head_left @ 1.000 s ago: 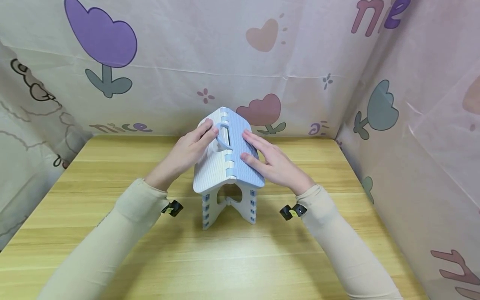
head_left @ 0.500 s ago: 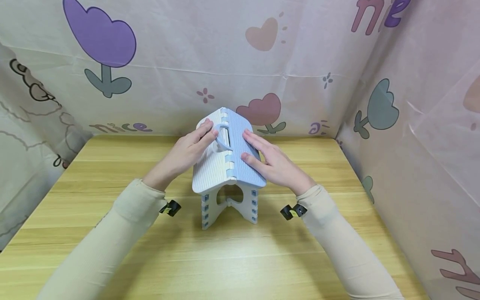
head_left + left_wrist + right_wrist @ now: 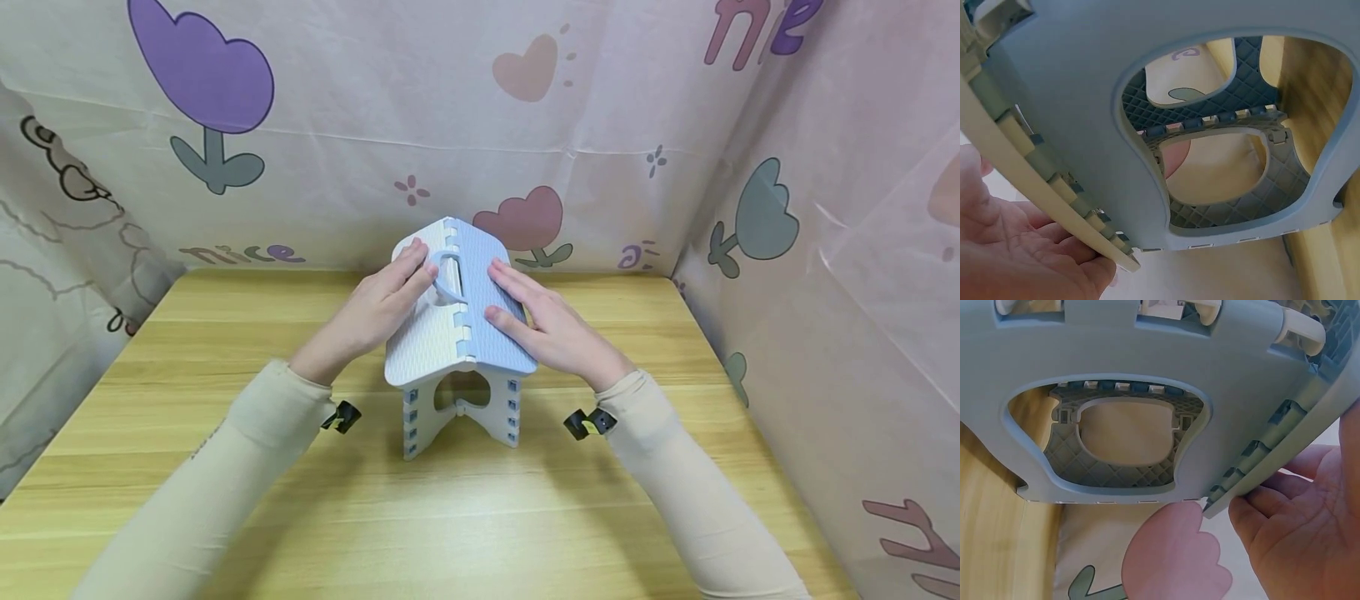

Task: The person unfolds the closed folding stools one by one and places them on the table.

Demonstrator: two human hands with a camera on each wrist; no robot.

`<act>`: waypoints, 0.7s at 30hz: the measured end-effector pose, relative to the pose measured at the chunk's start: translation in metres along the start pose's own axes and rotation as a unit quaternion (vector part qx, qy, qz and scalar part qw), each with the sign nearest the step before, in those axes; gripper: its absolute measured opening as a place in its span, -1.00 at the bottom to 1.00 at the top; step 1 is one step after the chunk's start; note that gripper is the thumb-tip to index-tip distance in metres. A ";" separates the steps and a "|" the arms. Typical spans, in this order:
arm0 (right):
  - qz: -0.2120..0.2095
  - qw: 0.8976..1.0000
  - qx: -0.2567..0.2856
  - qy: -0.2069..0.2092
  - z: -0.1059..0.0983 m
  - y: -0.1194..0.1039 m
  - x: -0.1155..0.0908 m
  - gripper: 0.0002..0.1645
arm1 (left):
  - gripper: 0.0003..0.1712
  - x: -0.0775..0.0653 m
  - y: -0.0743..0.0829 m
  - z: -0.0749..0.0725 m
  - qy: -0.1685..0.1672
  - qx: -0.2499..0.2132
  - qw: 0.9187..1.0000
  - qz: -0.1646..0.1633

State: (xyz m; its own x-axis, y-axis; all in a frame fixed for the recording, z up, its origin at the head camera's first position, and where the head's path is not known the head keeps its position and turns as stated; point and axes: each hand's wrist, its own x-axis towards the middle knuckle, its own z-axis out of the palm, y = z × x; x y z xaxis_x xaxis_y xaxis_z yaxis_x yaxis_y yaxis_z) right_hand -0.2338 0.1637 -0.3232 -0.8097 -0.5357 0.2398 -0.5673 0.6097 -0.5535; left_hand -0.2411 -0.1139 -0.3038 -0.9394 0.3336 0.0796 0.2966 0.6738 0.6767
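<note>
A folding step stool [image 3: 491,287] stands part-folded on the wooden table, its white left half and light blue right half sloping down from the hinge like a roof. My left hand [image 3: 371,308] lies on the white half, its thumb beside the blue carry handle [image 3: 442,286]. On the blue half rests my right hand [image 3: 551,329], fingers extended and thumb apart. Both wrist views look at the stool's side from below: one leg panel [image 3: 1085,125] with a large cutout, and the underside hinges. There, the fingers of the left hand [image 3: 1041,250] and right hand [image 3: 1304,531] are partly hidden behind the top's edge.
Wooden table [image 3: 465,525] surface extends around the stool. A patterned cloth [image 3: 337,100] with flowers and letters hangs behind the table and along both sides. A small black camera [image 3: 341,417] sits at the left wrist, another camera [image 3: 590,423] at the right.
The stool's two halves have spread slightly wider, and its right leg and blue edge have shifted a little to the right. Both hands keep their places on the top.
</note>
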 end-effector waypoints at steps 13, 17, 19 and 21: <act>0.005 1.000 -0.021 -0.014 -0.003 -0.001 0.002 -0.13 | -0.20 -0.002 -0.002 0.002 0.011 0.034 0.999 0.020; 0.004 0.999 -0.029 -0.019 -0.004 -0.002 0.005 -0.11 | -0.17 -0.002 -0.003 0.003 0.008 0.038 0.999 0.023; 0.003 0.999 -0.032 -0.023 -0.004 -0.002 0.006 -0.10 | -0.11 -0.003 -0.005 0.004 0.005 0.046 0.998 0.031; 0.001 0.999 -0.033 -0.025 -0.004 -0.003 0.006 -0.10 | -0.02 -0.004 -0.007 0.003 -0.001 0.060 0.997 0.041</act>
State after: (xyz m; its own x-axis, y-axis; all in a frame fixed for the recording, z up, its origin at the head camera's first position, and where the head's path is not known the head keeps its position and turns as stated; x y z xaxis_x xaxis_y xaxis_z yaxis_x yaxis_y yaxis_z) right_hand -0.2378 0.1609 -0.3163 -0.8038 -0.5611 0.1979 -0.5753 0.6479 -0.4993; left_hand -0.2389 -0.1177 -0.3108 -0.9103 0.3932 0.1293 0.3919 0.7182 0.5750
